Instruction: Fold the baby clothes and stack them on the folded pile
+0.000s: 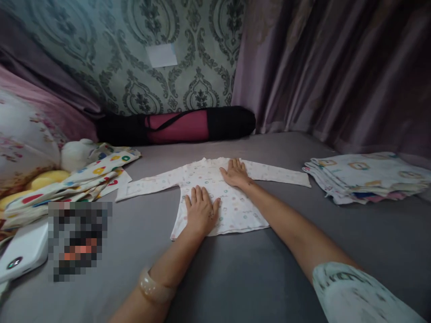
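A small white long-sleeved shirt [232, 202] with a pale coloured print lies spread on the grey sheet, its sleeves stretched out to both sides and its collar away from me. My left hand [201, 211] rests flat on the lower left part of the shirt, fingers spread. Higher up, near the right shoulder, my right hand [236, 172] also lies flat on the fabric with its fingers extended. Neither hand grips the cloth. A pale bangle [156, 286] circles my left wrist.
To the right sits a stack of folded clothes [367, 177]. On the left lie patterned cloths [90, 177], a white plush toy [77, 153], a white device [25, 251] and a blurred-out patch. A black and red long bag [178, 125] lies along the wall, beside purple curtains [286, 67].
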Demonstrator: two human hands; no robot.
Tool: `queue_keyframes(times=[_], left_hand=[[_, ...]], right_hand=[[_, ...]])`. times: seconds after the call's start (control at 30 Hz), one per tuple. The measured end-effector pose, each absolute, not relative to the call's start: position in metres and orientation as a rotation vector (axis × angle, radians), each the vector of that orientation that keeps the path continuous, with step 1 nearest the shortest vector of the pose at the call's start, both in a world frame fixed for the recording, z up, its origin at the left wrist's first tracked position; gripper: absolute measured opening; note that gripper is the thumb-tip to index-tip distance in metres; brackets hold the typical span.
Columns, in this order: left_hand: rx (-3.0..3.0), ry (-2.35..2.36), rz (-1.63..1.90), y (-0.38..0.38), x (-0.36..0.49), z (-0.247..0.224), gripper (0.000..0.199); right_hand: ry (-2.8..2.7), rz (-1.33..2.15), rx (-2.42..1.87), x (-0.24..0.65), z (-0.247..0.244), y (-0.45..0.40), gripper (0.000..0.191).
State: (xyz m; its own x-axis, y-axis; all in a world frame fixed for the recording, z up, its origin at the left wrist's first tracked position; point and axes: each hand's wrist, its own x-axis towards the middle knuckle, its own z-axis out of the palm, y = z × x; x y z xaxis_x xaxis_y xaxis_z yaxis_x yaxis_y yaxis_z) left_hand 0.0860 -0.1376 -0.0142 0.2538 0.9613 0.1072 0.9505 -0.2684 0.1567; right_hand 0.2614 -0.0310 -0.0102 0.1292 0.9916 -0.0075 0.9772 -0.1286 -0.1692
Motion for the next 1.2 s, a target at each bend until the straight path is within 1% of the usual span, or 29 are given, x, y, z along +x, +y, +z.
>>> queue_keyframes(times=[0.17, 0.27, 0.43, 0.53, 0.6, 0.67, 0.73, 0.8, 0.93, 1.0, 1.1, 1.2], left_hand=[[2.439, 1.849, 0.174, -0.139, 0.086, -0.008, 0.073], [2.489, 1.773, 0.173, -0.142, 0.088, -0.006, 0.072], [2.609, 1.552, 0.228, -0.145, 0.093, -0.009, 0.066], [2.695, 1.279, 0.225, -0.15, 0.095, -0.004, 0.064], [2.745, 1.011, 0.194, -0.153, 0.095, 0.003, 0.062], [2.759, 0.802, 0.158, -0.156, 0.096, 0.01, 0.057], [2.747, 0.716, 0.13, -0.158, 0.096, 0.015, 0.052], [2.727, 0.693, 0.124, -0.159, 0.097, 0.017, 0.05], [2.705, 0.653, 0.247, -0.154, 0.1, 0.019, 0.047], [2.687, 0.599, 0.337, -0.147, 0.106, 0.023, 0.041], [2.642, 0.554, 0.408, -0.129, 0.12, 0.03, 0.033], [2.585, 0.692, 0.432, -0.101, 0.138, 0.029, 0.03]], right_hand=[[-2.023, 0.41, -2.212, 0.274, 0.01, -0.04, 0.078], [-2.029, 0.318, -2.186, 0.291, 0.016, -0.058, 0.074], [-2.075, 0.234, -2.192, 0.304, 0.0, -0.081, 0.07], [-2.044, 0.186, -2.172, 0.302, -0.008, -0.082, 0.068], [-2.029, 0.251, -2.158, 0.303, -0.007, -0.079, 0.067], [-2.014, 0.416, -2.108, 0.31, 0.001, -0.075, 0.066], [-1.966, 0.567, -2.029, 0.328, 0.014, -0.07, 0.063], [-1.869, 0.557, -2.003, 0.355, 0.028, -0.068, 0.06], [-1.653, 0.442, -2.251, 0.42, 0.047, -0.077, 0.053], [-1.522, 0.442, -2.463, 0.443, 0.049, -0.086, 0.049], [-1.431, 0.43, -2.751, 0.459, 0.048, -0.095, 0.049], [-1.47, 0.387, -2.819, 0.461, 0.046, -0.096, 0.049]])
